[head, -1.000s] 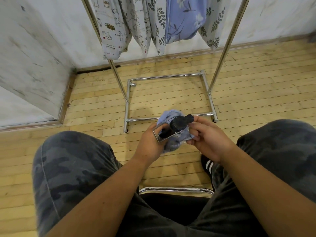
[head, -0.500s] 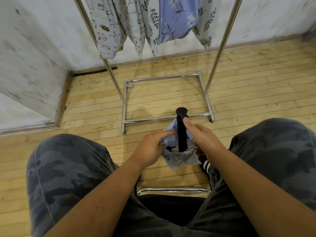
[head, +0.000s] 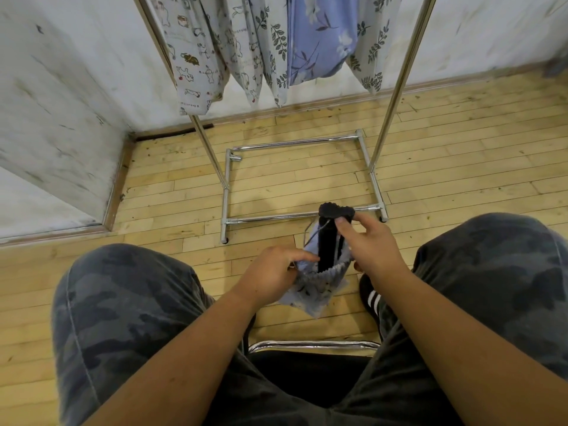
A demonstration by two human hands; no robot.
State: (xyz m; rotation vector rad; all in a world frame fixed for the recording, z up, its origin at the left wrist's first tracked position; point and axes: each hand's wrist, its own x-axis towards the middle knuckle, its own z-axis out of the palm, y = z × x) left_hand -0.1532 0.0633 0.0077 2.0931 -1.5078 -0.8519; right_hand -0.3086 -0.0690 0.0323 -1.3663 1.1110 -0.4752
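Blue garment between the knees: pinching its waistband with left hand, gripping black hanger top with right hand, best keeping elastic taut and hanger centred while seating.

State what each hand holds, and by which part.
Left hand grips the blue garment at its gathered waistband; right hand pinches the black hanger near its top end.

Soft blue cloth garment, matt black hanger, glossy metal rack

wood floor, white wall, steel rack
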